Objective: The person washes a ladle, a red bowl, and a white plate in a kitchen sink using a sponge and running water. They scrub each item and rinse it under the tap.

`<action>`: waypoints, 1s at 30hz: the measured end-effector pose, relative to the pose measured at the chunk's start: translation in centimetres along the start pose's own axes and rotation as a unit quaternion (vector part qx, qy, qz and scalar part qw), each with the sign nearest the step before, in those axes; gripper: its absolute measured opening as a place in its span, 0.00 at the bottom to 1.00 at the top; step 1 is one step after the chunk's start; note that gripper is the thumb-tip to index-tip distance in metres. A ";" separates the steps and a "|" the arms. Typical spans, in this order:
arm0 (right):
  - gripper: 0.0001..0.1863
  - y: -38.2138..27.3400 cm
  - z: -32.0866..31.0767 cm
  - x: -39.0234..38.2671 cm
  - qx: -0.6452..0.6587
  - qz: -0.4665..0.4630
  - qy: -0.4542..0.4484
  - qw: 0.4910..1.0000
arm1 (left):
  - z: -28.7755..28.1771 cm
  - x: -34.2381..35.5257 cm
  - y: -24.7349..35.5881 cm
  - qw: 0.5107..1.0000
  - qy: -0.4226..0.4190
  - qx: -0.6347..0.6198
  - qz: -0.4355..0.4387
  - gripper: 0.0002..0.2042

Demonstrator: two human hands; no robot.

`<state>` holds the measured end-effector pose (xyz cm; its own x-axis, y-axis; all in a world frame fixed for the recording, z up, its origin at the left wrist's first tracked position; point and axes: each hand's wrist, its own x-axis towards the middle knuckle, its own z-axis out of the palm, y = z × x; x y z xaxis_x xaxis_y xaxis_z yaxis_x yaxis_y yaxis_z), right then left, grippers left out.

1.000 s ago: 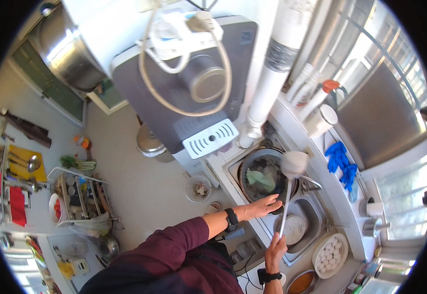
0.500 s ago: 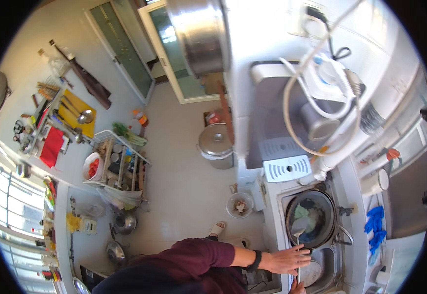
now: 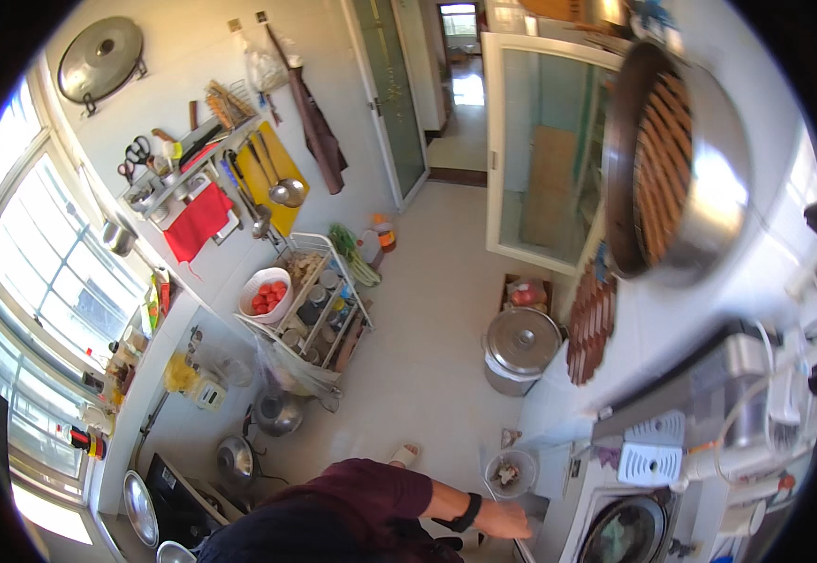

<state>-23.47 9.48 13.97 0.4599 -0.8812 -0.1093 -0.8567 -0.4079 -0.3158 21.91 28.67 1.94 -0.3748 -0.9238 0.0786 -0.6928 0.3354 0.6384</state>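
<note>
My left hand (image 3: 510,518), with a black band on its wrist, reaches past the front edge of the sink counter. Its fingers look curled closed at a thin pale edge, and I cannot make out what they hold. The hand is near a clear bin (image 3: 510,473) with scraps in it, standing on the floor. To the right of the hand, a dark round pot (image 3: 622,537) sits in the sink with pale green stuff inside, cut off by the lower edge. My right hand is outside the view.
A lidded metal pot (image 3: 523,340) stands on the floor by the wall. A rack (image 3: 319,305) holds jars and a white basket (image 3: 266,296) of red produce. At upper right hangs a large metal pan (image 3: 709,169). Woks (image 3: 279,413) lie at lower left.
The view has swung left, so the sink is now at the lower right. My left hand has left the spoon at the pot and moved to the counter front; my right hand has gone out of view.
</note>
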 end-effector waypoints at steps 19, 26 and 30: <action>0.25 -47.5 12.5 9.5 0.139 0.006 0.051 0.989 | -46.9 -59.6 -27.4 0.588 0.669 -0.403 -0.212 0.10; 0.24 -52.8 14.6 10.4 0.129 -0.006 0.032 0.991 | -59.6 -72.0 -26.5 0.520 0.726 -0.273 -0.359 0.11; 0.24 -54.1 15.3 10.4 0.117 -0.003 0.029 0.993 | -61.5 -75.0 -28.0 0.504 0.754 -0.255 -0.334 0.11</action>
<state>31.23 26.03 15.46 0.4441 -0.8943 -0.0545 -0.7731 -0.3517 -0.5278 107.33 77.15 25.26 0.9992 -0.0173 -0.0372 0.0390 0.1198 0.9920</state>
